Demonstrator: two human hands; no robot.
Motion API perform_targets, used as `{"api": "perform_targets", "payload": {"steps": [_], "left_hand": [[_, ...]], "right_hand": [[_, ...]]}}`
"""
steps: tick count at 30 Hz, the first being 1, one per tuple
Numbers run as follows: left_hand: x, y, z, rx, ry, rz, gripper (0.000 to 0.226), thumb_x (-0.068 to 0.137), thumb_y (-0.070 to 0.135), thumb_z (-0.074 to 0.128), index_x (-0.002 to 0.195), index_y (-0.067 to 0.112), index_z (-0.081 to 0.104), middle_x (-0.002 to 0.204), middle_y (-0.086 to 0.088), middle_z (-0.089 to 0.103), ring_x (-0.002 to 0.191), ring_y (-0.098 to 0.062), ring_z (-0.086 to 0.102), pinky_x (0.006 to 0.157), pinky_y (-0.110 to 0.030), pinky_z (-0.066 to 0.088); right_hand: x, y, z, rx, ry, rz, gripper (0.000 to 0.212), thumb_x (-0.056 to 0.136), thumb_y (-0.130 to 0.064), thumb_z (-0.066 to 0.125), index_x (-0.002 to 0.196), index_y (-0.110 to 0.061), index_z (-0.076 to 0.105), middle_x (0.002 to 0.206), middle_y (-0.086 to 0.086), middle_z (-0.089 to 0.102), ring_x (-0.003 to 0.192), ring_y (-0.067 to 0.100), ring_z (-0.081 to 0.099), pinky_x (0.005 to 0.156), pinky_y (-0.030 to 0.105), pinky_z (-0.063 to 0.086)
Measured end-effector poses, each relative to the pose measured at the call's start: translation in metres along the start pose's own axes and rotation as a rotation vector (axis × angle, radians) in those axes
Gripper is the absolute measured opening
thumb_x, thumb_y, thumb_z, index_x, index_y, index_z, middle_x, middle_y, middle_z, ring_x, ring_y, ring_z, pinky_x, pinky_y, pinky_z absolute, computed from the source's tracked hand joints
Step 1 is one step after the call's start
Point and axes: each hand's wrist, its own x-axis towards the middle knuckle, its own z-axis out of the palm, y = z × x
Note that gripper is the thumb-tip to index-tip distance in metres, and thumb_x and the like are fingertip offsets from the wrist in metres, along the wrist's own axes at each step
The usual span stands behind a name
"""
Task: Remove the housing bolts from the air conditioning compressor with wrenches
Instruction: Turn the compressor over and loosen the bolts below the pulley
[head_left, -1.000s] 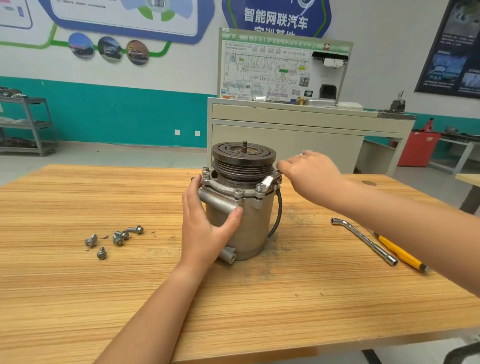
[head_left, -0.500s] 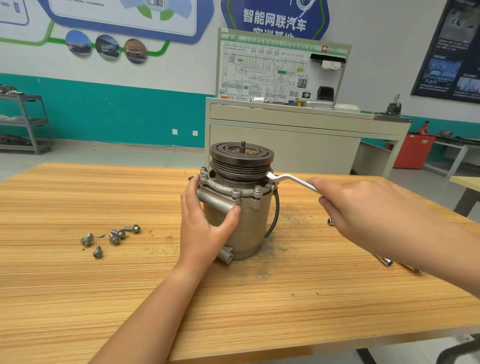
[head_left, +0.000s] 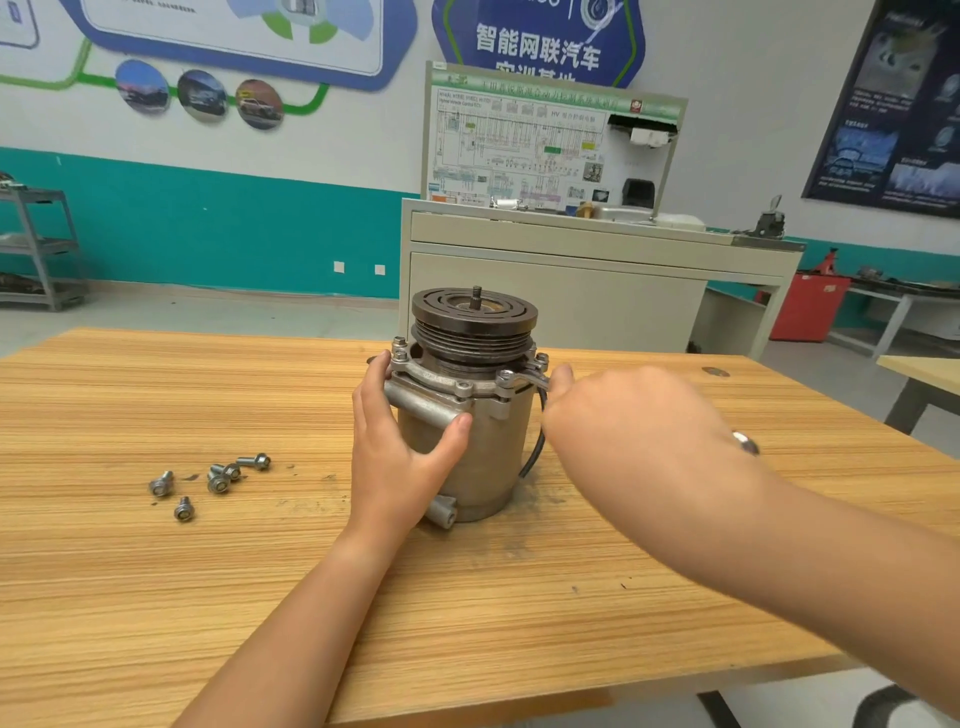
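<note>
Compressor (head_left: 467, 457) stood upright near the centre of the wooden table (head_left: 156, 597), pulley end up. Its body was a dull grey cast-metal cylinder topped by a dark, grooved pulley (head_left: 474, 317) with a slotted face plate and a short shaft stub at its centre. Below the pulley, a bright flange carried several hex-head housing bolts (head_left: 464, 387) around its rim. A horizontal tube boss crossed the front under the flange, a port stub projected at the base at 6 o'clock, and a black cable (head_left: 535, 452) ran down the 3 o'clock side. The left hand (head_left: 395, 462) gripped the housing from 8 o'clock, fingers wrapped round to the flange and thumb pressed against the tube boss. The right hand (head_left: 639, 431), motion-blurred at 3 o'clock, had its fingers closed round the wrench (head_left: 532, 382), whose head sat on the flange bolt at about 4 o'clock. Five loose bolts (head_left: 218, 480) lay on the table at 9 o'clock, well apart from the compressor.
</note>
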Motion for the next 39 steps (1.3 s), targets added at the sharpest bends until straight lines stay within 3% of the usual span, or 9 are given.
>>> {"api": "perform_targets", "payload": {"steps": [4, 7, 10, 16, 23, 25, 30, 36, 39], "left_hand": [[0.0, 0.001, -0.001, 0.0, 0.0, -0.001, 0.083, 0.069, 0.048, 0.067, 0.137, 0.043, 0.019, 0.133, 0.019, 0.033, 0.123, 0.012, 0.029, 0.098, -0.013, 0.027], [0.0, 0.001, -0.001, -0.005, -0.003, -0.002, 0.082, 0.069, 0.048, 0.067, 0.135, 0.045, 0.018, 0.13, 0.025, 0.033, 0.122, 0.017, 0.027, 0.096, -0.007, 0.025], [0.001, 0.002, -0.001, -0.009, -0.006, -0.008, 0.082, 0.069, 0.048, 0.067, 0.136, 0.043, 0.018, 0.131, 0.025, 0.031, 0.123, 0.018, 0.026, 0.094, 0.0, 0.023], [0.001, 0.002, -0.002, -0.006, -0.003, 0.001, 0.082, 0.069, 0.048, 0.066, 0.135, 0.045, 0.017, 0.125, 0.039, 0.027, 0.116, 0.03, 0.021, 0.09, 0.007, 0.021], [0.003, 0.006, -0.004, 0.004, -0.016, -0.025, 0.089, 0.064, 0.058, 0.067, 0.136, 0.044, 0.018, 0.142, 0.009, 0.037, 0.132, -0.003, 0.033, 0.104, -0.019, 0.029], [0.002, 0.006, -0.005, 0.018, -0.02, -0.017, 0.087, 0.067, 0.051, 0.069, 0.137, 0.043, 0.017, 0.144, 0.007, 0.036, 0.134, -0.006, 0.033, 0.108, -0.026, 0.031], [0.001, 0.009, -0.004, 0.067, 0.001, -0.004, 0.088, 0.066, 0.057, 0.065, 0.138, 0.038, 0.018, 0.14, 0.011, 0.031, 0.133, -0.005, 0.029, 0.112, -0.036, 0.03], [-0.001, 0.018, -0.001, 0.168, 0.067, 0.073, 0.085, 0.072, 0.056, 0.054, 0.142, 0.017, 0.025, 0.146, -0.009, 0.028, 0.138, -0.021, 0.025, 0.112, -0.052, 0.025], [-0.002, 0.016, -0.001, 0.123, 0.049, 0.074, 0.081, 0.071, 0.056, 0.054, 0.138, 0.032, 0.016, 0.144, -0.003, 0.026, 0.138, -0.019, 0.025, 0.112, -0.053, 0.025]], "right_hand": [[-0.001, -0.003, 0.0, -0.034, 0.022, -0.036, 0.059, 0.084, 0.008, 0.036, 0.141, 0.003, 0.024, 0.121, 0.017, 0.05, 0.081, 0.027, 0.062, 0.039, 0.026, 0.025], [0.001, 0.014, 0.009, -0.105, 0.064, -0.034, 0.053, 0.085, 0.004, 0.038, 0.136, -0.007, 0.039, 0.073, 0.009, 0.044, 0.046, 0.016, 0.035, 0.036, 0.026, 0.02], [0.014, 0.038, 0.017, -0.1, 0.137, 0.019, 0.042, 0.088, -0.009, 0.038, 0.126, -0.022, 0.049, 0.058, 0.0, 0.032, 0.045, 0.013, 0.025, 0.038, 0.024, 0.018], [0.052, 0.061, 0.037, -0.104, 0.197, 0.03, 0.042, 0.084, -0.002, 0.042, 0.117, -0.025, 0.056, 0.065, -0.003, 0.044, 0.057, 0.019, 0.043, 0.041, 0.023, 0.019], [0.097, 0.059, 0.064, -0.09, 0.308, -0.1, 0.023, 0.089, 0.001, 0.04, 0.108, -0.01, 0.045, 0.086, 0.002, 0.065, 0.079, 0.024, 0.061, 0.077, 0.03, 0.04], [0.098, 0.061, 0.07, -0.033, 0.345, -0.077, 0.02, 0.091, -0.001, 0.039, 0.107, -0.01, 0.046, 0.091, 0.003, 0.065, 0.08, 0.024, 0.061, 0.073, 0.03, 0.042], [0.067, 0.074, 0.074, 0.631, 0.61, 0.142, 0.022, 0.097, -0.023, 0.039, 0.104, -0.008, 0.054, 0.078, 0.009, 0.063, 0.067, 0.028, 0.056, 0.06, 0.036, 0.045], [0.024, 0.065, 0.072, 0.695, 0.293, 0.102, 0.02, 0.095, -0.027, 0.042, 0.105, -0.021, 0.058, 0.061, -0.005, 0.053, 0.057, 0.015, 0.052, 0.054, 0.033, 0.041], [0.016, 0.057, 0.067, 0.659, 0.229, 0.09, 0.023, 0.095, -0.028, 0.04, 0.113, -0.029, 0.055, 0.072, -0.005, 0.059, 0.066, 0.016, 0.056, 0.062, 0.037, 0.049]]}}
